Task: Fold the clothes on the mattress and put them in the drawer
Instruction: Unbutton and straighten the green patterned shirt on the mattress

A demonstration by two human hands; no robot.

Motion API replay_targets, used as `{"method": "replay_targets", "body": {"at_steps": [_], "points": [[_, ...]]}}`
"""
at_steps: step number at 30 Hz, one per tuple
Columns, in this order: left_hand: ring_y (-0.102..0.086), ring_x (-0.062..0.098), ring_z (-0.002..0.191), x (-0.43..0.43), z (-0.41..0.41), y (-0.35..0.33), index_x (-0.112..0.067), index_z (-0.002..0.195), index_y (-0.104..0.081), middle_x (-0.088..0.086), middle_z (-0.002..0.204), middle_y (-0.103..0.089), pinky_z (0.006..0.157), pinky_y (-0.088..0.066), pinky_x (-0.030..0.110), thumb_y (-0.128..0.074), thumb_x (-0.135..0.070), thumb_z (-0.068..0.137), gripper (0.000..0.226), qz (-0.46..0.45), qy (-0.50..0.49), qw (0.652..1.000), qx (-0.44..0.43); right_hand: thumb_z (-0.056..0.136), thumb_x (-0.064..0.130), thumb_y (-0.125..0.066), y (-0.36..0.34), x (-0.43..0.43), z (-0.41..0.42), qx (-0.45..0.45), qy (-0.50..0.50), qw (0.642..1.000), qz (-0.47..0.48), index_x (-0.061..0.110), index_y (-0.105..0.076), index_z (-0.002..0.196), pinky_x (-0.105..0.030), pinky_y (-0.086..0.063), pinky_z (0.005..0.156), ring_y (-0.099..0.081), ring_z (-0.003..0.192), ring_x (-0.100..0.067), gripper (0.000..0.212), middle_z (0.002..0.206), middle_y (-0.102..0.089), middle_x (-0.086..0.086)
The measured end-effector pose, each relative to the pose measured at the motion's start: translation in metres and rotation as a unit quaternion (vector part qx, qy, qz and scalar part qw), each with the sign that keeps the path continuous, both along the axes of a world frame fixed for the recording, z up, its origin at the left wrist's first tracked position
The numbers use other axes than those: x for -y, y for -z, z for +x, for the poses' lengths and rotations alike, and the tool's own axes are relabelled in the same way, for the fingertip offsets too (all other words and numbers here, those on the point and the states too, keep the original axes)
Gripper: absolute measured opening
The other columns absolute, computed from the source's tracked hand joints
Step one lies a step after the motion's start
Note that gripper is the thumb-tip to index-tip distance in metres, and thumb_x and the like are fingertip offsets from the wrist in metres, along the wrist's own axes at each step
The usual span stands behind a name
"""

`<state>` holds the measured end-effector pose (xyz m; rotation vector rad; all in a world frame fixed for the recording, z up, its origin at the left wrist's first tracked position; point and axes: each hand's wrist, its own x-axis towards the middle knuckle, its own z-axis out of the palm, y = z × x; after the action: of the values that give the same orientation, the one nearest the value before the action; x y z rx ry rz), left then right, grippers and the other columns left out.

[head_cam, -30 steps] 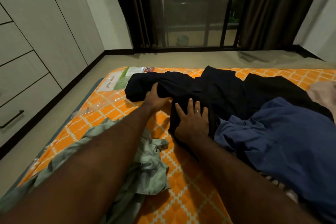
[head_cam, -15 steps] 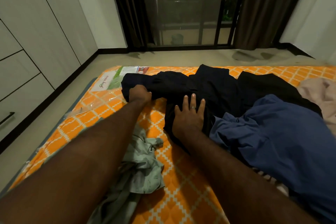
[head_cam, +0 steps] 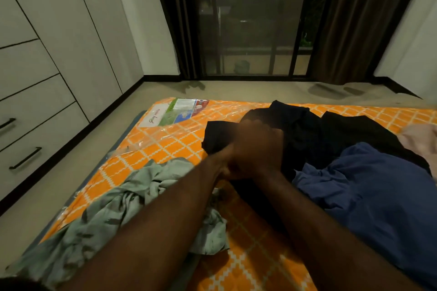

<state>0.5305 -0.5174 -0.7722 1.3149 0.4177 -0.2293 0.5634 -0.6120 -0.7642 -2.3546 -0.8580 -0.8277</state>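
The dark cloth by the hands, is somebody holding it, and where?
Yes. Both hands meet on the dark garment at its near left edge; the right hand covers the left hand. Motion blur hides the exact grip.

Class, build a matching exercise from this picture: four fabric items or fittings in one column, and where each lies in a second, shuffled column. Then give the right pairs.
Things:
1. pale green garment
2. blue garment
3. black garment
4. drawer handle

Places:
A. on the cabinet at far left
B. under both hands
C. crumpled on the mattress's left part
D. spread at the right, near side

Pairs: 1-C, 2-D, 3-B, 4-A
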Motion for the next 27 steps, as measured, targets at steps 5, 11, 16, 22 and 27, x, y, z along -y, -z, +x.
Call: {"method": "replay_targets", "body": {"at_steps": [5, 11, 16, 22, 27], "points": [[-0.071, 0.025, 0.094, -0.009, -0.018, 0.008, 0.002, 0.121, -0.063, 0.015, 0.111, -0.072, 0.089, -0.056, 0.038, -0.039, -0.018, 0.109, 0.034, 0.121, 0.215, 0.965, -0.093, 0.104, 0.055, -0.03, 0.017, 0.012, 0.01, -0.238, -0.008, 0.956, -0.171, 0.04, -0.051, 0.144, -0.058, -0.011, 0.116, -0.021, 0.154, -0.023, 0.048, 0.161, -0.036, -0.002], [-0.067, 0.018, 0.06, -0.062, -0.018, -0.012, -0.002, 0.098, -0.066, 0.008, 0.069, -0.071, 0.06, -0.056, 0.031, -0.053, -0.001, 0.1, 0.013, 0.283, 0.111, 0.942, -0.143, 0.1, 0.058, -0.036, 0.035, 0.019, 0.011, -0.183, 0.026, 0.933, -0.309, 0.038, -0.025, 0.16, -0.061, 0.001, 0.122, 0.003, 0.158, -0.029, 0.065, 0.171, -0.011, -0.006], [-0.073, 0.032, 0.078, -0.103, -0.002, -0.007, -0.004, 0.1, -0.068, 0.013, 0.091, -0.074, 0.067, -0.059, 0.036, -0.059, -0.034, 0.077, 0.039, 0.41, -0.271, 0.867, -0.084, 0.099, 0.049, -0.044, 0.033, 0.013, 0.006, -0.173, 0.051, 0.92, -0.347, 0.034, -0.022, 0.162, -0.065, 0.006, 0.121, 0.004, 0.158, -0.034, 0.068, 0.171, -0.008, -0.01], [-0.058, 0.017, 0.064, -0.069, 0.0, 0.03, -0.013, 0.093, -0.061, 0.004, 0.078, -0.062, 0.053, -0.043, 0.028, -0.056, -0.031, 0.098, 0.02, 0.201, -0.197, 0.956, -0.087, 0.098, 0.046, -0.05, 0.033, 0.013, 0.016, -0.266, 0.085, 0.898, -0.339, 0.037, -0.015, 0.162, -0.07, 0.003, 0.118, 0.011, 0.157, -0.034, 0.073, 0.172, 0.0, -0.009], [-0.04, 0.013, 0.038, -0.022, 0.008, 0.044, -0.015, 0.067, -0.044, -0.001, 0.05, -0.043, 0.042, -0.033, 0.024, -0.036, -0.013, 0.1, 0.034, 0.146, -0.112, 0.979, -0.087, 0.101, 0.046, -0.044, 0.03, 0.019, 0.024, -0.332, 0.104, 0.879, -0.326, 0.038, -0.012, 0.163, -0.073, 0.002, 0.117, 0.015, 0.156, -0.034, 0.07, 0.172, 0.007, -0.007]]}}
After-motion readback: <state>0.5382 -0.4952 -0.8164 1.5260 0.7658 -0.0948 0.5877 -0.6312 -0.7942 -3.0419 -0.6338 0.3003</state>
